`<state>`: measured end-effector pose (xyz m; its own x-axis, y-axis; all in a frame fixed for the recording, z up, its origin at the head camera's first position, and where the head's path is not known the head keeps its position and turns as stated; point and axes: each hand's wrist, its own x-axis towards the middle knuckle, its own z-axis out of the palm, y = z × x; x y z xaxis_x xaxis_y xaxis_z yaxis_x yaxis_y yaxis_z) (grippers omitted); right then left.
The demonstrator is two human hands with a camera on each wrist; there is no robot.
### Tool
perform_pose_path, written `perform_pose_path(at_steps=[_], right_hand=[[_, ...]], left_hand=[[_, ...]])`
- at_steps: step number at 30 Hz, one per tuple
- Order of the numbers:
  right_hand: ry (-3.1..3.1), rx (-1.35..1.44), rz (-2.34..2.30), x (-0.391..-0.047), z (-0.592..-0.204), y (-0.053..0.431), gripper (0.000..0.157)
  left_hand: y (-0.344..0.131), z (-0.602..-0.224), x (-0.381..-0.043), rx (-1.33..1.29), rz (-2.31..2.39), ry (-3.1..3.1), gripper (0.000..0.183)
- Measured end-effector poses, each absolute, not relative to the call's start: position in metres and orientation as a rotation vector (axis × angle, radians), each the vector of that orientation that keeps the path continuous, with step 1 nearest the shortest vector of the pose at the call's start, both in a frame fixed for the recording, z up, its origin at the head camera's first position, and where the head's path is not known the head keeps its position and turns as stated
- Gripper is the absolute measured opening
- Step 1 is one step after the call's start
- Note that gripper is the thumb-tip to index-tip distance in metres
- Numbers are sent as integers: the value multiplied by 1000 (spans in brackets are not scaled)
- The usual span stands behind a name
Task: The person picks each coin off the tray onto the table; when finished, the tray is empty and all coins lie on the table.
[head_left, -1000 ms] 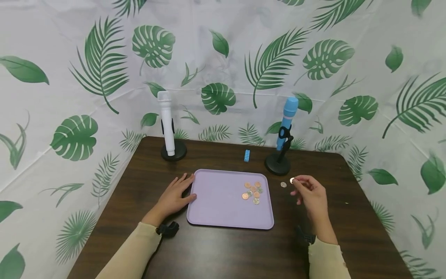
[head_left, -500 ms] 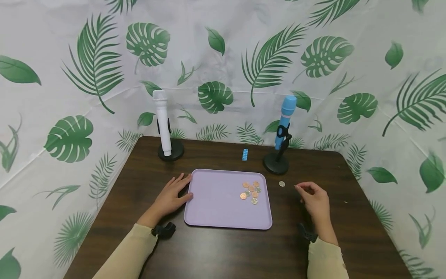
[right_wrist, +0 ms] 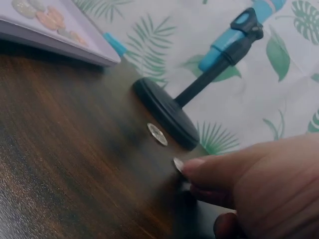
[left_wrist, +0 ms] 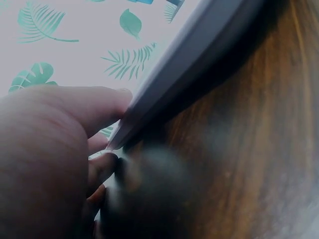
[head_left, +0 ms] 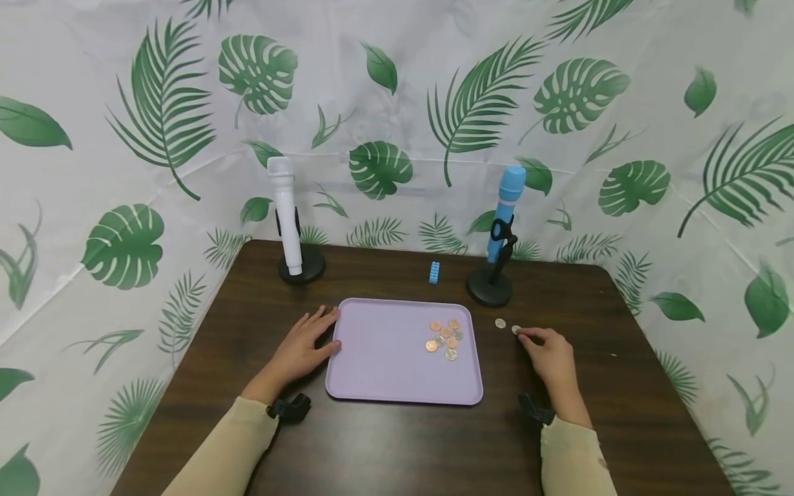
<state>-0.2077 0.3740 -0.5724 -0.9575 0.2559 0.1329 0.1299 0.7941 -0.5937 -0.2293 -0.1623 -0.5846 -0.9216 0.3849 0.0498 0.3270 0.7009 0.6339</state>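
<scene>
My right hand [head_left: 548, 358] is low over the table right of the tray, thumb and fingertips pinching a silver coin [right_wrist: 178, 165]. A second silver coin [head_left: 500, 323] lies flat on the wood just left of it. My left hand [head_left: 298, 355] rests at the left edge of the lilac tray [head_left: 384, 372], fingers spread and fairly straight. In the left wrist view its thumb [left_wrist: 102, 105] touches the tray's side. Several copper and silver coins [head_left: 445, 337] lie grouped in the tray's right part.
Behind the tray stand a white microphone [head_left: 286, 220] on a black base and a blue microphone [head_left: 509, 193] on a black stand [head_left: 489, 288]. A small blue toy block [head_left: 434, 272] lies between them. A leaf-print cloth [head_left: 372, 83] hangs behind the table.
My right hand drew back slightly to the right with the coin, then came left, so the coin now sits near the loose one. The left hand stays at the tray edge.
</scene>
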Motion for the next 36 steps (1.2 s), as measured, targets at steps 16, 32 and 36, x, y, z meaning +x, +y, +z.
perform_pose_path(at_steps=[16, 32, 36], right_hand=[[-2849, -138, 886, -210, -576, 379, 33], [-2867, -232, 935, -209, -575, 378, 43], [-2830, -267, 1006, -209, -572, 369, 49]], left_hand=[[-160, -585, -228, 589, 1018, 2816, 76], [-159, -586, -229, 604, 1012, 2825, 76], [-159, -585, -227, 604, 1021, 2827, 75]])
